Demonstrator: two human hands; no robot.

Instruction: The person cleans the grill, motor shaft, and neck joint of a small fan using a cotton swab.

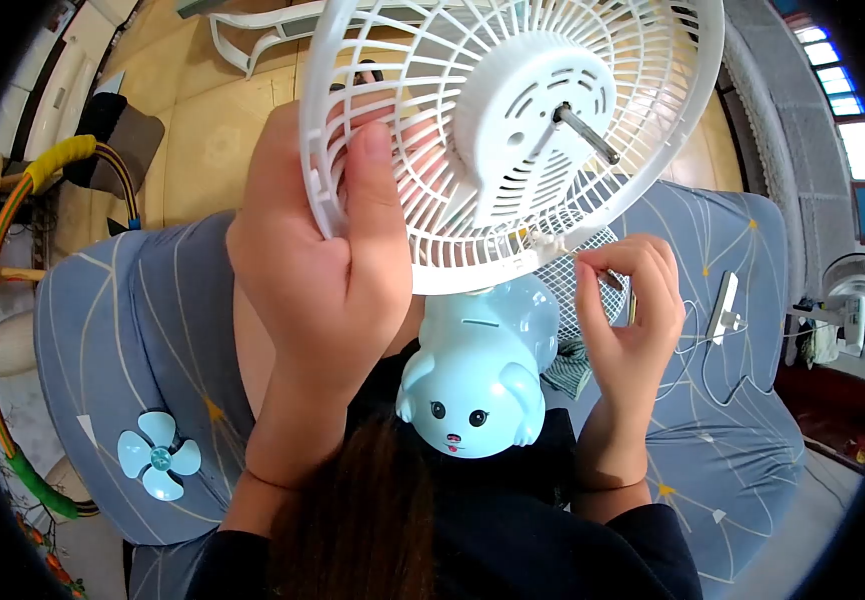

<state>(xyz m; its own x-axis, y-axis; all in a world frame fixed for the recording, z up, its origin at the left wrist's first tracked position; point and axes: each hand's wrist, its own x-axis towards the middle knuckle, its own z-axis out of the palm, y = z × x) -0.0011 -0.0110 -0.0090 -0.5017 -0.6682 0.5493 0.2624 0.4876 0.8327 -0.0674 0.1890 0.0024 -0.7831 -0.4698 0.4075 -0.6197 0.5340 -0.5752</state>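
Around the blue puppy base [473, 400] lay our patterned sofa [133, 340], tiled floor [188, 120] beyond; above it, our left hand [328, 240] pinched the white fan cage [463, 278], our right hand [638, 290] pressing fingertips together.

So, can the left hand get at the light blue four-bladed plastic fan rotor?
Probably not as things stand: the left hand has its grip on the round white plastic fan guard. Otherwise likely; nothing covers the rotor.
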